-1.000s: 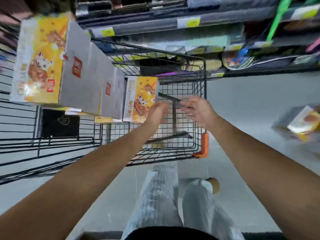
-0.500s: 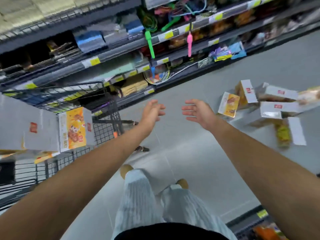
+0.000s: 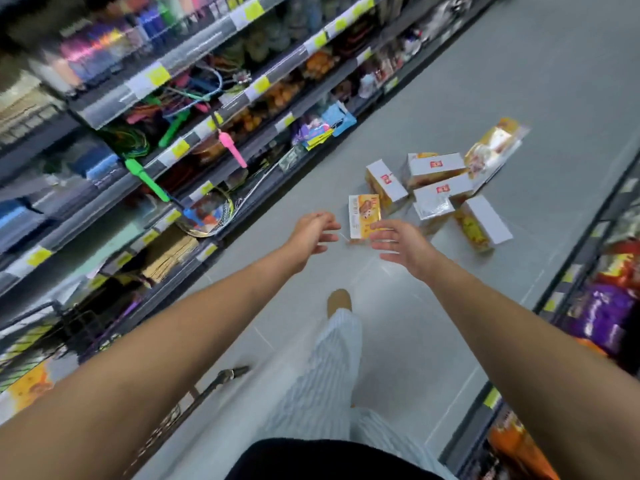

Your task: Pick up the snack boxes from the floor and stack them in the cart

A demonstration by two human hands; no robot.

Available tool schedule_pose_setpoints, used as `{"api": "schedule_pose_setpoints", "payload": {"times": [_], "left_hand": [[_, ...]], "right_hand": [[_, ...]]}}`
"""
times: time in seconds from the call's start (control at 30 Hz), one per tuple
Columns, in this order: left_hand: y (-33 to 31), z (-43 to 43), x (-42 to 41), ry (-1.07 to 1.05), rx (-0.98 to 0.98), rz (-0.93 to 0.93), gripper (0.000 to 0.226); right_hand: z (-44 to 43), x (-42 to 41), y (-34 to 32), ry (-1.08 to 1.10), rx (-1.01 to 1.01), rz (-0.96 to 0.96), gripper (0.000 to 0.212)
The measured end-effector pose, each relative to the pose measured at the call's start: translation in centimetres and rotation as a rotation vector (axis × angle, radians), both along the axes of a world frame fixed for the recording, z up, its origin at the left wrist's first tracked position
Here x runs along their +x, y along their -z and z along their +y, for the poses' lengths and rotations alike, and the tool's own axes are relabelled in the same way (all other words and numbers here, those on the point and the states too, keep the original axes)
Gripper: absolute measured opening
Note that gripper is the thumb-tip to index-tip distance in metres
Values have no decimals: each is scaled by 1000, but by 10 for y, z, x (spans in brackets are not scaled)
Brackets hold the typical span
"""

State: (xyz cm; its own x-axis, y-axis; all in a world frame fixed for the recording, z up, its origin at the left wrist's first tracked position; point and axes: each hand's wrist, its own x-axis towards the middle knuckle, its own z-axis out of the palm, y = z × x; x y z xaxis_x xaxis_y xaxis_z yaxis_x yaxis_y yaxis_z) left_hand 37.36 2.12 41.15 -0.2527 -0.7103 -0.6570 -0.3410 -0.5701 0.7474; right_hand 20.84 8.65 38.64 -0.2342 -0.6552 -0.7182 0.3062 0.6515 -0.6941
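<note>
Finds the left hand [image 3: 313, 233] released, fingers spread, gripping nothing. Finds the right hand [image 3: 398, 244] likewise released and empty, held out near the left. Locates the task's things ahead on the grey tiled floor [image 3: 450, 306]: a loose heap of white-and-yellow cardboard snack boxes [image 3: 438, 194], lying at mixed angles, some leaning on one another. Notes one yellow-fronted upright box [image 3: 363, 214] nearest the hands, partly hidden by the right fingers; judges no contact yet. Places the black wire cart [image 3: 34, 344] at lower left, well apart from the heap, with something yellow and blurred inside. Judges the step as a reach for the nearest box. Flags risks: toppling the upright box through a one-sided touch; shifting the leaning neighbours while lifting; brushing the stocked store shelves [image 3: 173, 133] close on the left when carrying back.
</note>
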Motion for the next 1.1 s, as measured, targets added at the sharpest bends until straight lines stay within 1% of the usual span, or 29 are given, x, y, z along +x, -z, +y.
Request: {"api": "schedule_pose_setpoints", "payload": {"times": [0.07, 0.17, 0.27, 0.37, 0.47, 0.53, 0.6, 0.63, 0.7, 0.77, 0.87, 0.9, 0.97, 1.03, 1.1], "left_hand": [[5, -24, -44, 85, 14, -2, 18], [13, -63, -109, 220, 28, -2, 14], [22, -103, -175, 312, 65, -35, 27], [33, -131, -229, 390, 123, -68, 37], [39, -158, -275, 441, 166, -81, 36], [38, -169, -299, 427, 208, -94, 39], [42, -182, -326, 440, 237, -115, 42], [45, -186, -336, 452, 246, -122, 42], [53, -199, -370, 434, 261, -148, 33], [60, -208, -392, 375, 265, -171, 22], [80, -221, -430, 260, 311, -200, 18], [86, -225, -440, 229, 320, -208, 19], [105, -233, -465, 173, 336, -229, 29], [124, -239, -481, 127, 355, -258, 37], [147, -245, -496, 80, 381, -290, 39]], "right_hand": [[-12, -37, 2, 36, 1, 8, 15], [-39, -93, 9, 96, 2, 38, 14], [-71, -151, 17, 138, 60, 74, 18], [-99, -207, 22, 147, 91, 70, 14], [-125, -261, 33, 184, 126, 61, 19], [-137, -290, 40, 169, 168, 71, 22], [-149, -319, 49, 179, 197, 42, 14], [-154, -330, 54, 183, 203, 28, 16], [-170, -364, 66, 173, 239, 6, 20], [-181, -387, 78, 143, 257, -9, 19], [-205, -423, 98, 58, 303, -13, 16], [-211, -432, 106, 34, 318, 3, 13], [-228, -456, 124, -22, 349, 33, 8], [-240, -473, 144, -74, 388, 52, 19], [-251, -489, 168, -95, 415, 55, 24]]}}
